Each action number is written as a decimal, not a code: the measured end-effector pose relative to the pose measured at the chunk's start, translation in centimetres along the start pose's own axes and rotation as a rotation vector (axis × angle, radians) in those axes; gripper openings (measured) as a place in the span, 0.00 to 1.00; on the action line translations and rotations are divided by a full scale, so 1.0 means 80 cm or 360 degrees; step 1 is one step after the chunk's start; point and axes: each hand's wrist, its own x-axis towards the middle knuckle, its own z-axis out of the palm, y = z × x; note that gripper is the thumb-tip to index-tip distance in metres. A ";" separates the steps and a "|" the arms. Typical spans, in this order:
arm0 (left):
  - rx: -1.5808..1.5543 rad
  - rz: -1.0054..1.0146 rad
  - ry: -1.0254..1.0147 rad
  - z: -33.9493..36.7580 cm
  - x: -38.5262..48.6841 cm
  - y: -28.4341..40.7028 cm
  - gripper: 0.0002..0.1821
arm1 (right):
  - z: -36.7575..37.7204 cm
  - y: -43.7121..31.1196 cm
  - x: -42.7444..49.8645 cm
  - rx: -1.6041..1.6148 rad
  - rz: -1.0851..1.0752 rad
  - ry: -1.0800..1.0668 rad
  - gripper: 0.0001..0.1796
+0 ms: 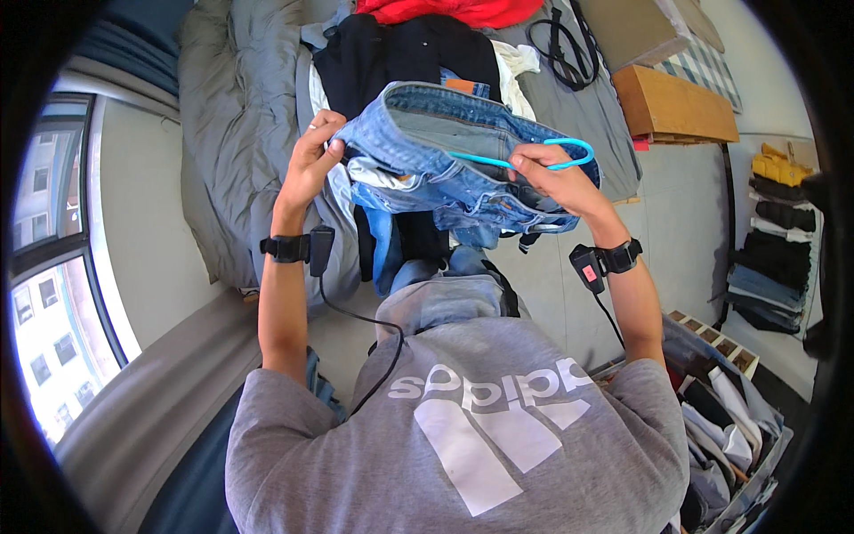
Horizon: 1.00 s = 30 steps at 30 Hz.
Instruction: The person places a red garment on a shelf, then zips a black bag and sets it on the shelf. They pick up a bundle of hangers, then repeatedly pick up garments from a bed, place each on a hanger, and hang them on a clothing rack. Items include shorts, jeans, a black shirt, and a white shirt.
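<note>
A pair of blue denim jeans (407,123) is held up in front of me, its waistband spread into a wide loop. My left hand (312,157) pinches the waistband at its left end. In my right hand (550,175) is a light-blue hanger (582,148), its hook sticking out above my fingers. One arm of the hanger runs left into the waist opening; its far part is hidden by the denim. A brown patch (460,85) shows on the far side of the waistband. White pocket cloth (373,175) hangs out near my left hand.
Beyond the jeans, black clothing (407,53) and a red cloth (454,10) lie on a bed with a grey quilt (233,120). A coiled black belt (567,53) rests there too. Folded clothes (767,267) are stacked at right. A full clothes bin (727,427) stands lower right.
</note>
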 end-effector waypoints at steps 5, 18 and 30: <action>-0.0076 -0.0501 -0.0025 -0.004 -0.056 0.067 0.16 | 0.019 -0.026 0.006 -0.0160 -0.0181 -0.0158 0.16; 0.1001 -0.0434 0.0567 0.103 -0.189 0.206 0.18 | 0.069 -0.079 0.044 -0.0304 -0.0484 -0.0806 0.19; 0.1230 -0.0564 0.1155 0.164 -0.352 0.273 0.15 | 0.182 -0.130 0.065 -0.0567 -0.1009 -0.1584 0.14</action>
